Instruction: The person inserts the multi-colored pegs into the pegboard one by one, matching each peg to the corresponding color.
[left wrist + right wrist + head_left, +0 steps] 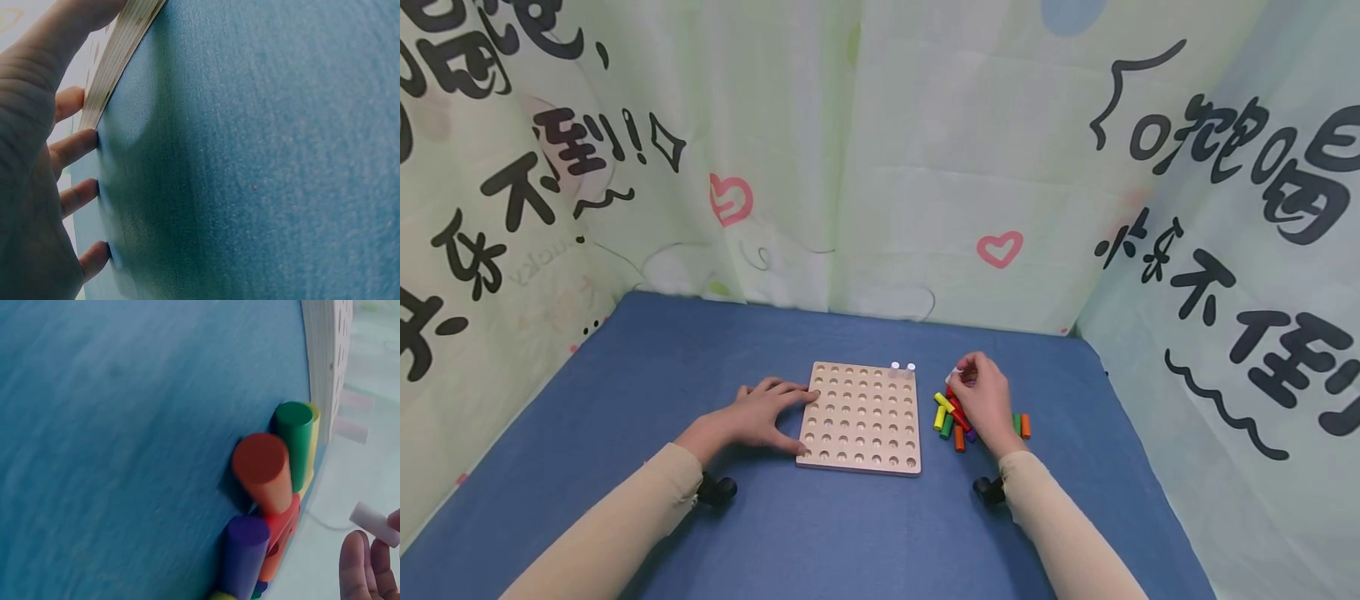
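Note:
A square wooden pegboard (859, 417) with rows of round holes lies on the blue table. Two white pegs (902, 368) stand in its far row, toward the right corner. My left hand (765, 414) rests at the board's left edge, thumb and fingers spread, fingertips touching the side and rim. My right hand (985, 398) pinches a white peg (374, 522) between thumb and fingertips, above a loose pile of coloured pegs. In the pile are a red peg (958, 414), yellow pegs (940, 417), an orange peg (262, 469), a green peg (295, 440) and a purple peg (245, 553).
Another green peg (1017, 423) and orange peg (1026, 426) lie right of my right wrist. The blue tabletop (850, 542) stretches around the board. Pale printed curtains (880, 167) hang behind and on both sides.

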`<control>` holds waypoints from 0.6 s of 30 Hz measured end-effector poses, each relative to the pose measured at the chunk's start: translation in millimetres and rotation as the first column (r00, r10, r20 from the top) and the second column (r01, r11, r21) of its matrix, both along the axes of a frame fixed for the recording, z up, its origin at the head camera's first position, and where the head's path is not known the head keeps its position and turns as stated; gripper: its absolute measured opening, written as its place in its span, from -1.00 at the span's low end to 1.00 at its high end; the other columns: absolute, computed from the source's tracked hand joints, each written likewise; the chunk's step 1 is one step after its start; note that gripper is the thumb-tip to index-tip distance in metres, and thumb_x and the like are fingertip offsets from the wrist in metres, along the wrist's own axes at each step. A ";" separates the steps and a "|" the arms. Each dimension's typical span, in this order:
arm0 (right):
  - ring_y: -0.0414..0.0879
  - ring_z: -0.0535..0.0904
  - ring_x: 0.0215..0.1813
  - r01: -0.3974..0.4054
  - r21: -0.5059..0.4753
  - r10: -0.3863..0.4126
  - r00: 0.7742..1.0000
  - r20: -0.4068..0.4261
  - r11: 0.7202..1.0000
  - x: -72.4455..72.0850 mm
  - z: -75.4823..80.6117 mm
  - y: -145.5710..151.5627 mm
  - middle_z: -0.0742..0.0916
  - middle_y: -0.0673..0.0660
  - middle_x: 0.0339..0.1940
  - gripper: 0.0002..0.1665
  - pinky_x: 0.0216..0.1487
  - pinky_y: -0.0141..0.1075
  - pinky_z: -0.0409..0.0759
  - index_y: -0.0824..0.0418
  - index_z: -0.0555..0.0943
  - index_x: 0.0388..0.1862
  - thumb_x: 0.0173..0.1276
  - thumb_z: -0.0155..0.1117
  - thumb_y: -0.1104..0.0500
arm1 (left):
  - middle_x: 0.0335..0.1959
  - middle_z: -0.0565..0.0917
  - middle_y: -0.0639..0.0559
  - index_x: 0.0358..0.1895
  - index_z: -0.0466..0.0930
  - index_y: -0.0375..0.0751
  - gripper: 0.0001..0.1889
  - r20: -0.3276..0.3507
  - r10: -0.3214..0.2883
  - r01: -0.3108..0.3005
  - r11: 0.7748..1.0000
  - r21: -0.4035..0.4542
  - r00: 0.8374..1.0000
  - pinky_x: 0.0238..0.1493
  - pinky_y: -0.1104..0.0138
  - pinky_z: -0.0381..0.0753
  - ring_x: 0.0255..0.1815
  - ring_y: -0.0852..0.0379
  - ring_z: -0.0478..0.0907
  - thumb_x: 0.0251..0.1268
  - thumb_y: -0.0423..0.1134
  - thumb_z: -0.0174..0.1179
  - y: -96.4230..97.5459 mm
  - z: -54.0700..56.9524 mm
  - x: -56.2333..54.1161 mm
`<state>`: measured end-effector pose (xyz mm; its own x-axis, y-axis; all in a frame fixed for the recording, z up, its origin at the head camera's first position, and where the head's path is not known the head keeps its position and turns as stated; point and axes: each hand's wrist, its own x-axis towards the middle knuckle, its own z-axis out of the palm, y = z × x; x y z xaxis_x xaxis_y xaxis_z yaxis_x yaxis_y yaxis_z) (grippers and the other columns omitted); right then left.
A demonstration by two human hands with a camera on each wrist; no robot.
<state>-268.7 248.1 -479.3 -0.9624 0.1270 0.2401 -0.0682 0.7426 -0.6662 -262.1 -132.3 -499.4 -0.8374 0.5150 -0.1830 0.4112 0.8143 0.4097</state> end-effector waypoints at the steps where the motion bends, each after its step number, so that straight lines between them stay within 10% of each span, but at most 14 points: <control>1: 0.07 0.62 -0.02 -0.001 -0.001 0.001 1.000 -0.003 1.000 -0.7 0.1 -1.4 0.65 0.20 -0.08 -0.82 0.05 -0.05 0.67 0.19 0.52 -0.07 0.46 0.32 0.19 | 0.59 0.32 -0.04 0.60 0.29 0.20 0.00 -0.001 0.000 0.000 1.000 0.000 1.000 0.31 -0.43 0.10 0.59 -0.24 0.13 0.07 0.41 0.42 -0.1 -0.1 0.0; 18: 0.00 0.69 -0.10 -0.014 -0.059 0.012 0.999 -0.047 0.998 -8.7 -2.1 -29.7 0.71 0.16 -0.15 -0.81 -0.03 -0.10 0.70 0.18 0.57 -0.11 0.50 0.35 0.10 | 0.60 0.31 -0.04 0.61 0.28 0.19 0.01 -0.010 -0.009 0.009 1.000 -0.005 1.000 0.30 -0.41 0.13 0.60 -0.25 0.13 0.07 0.42 0.41 -0.4 -1.2 -0.7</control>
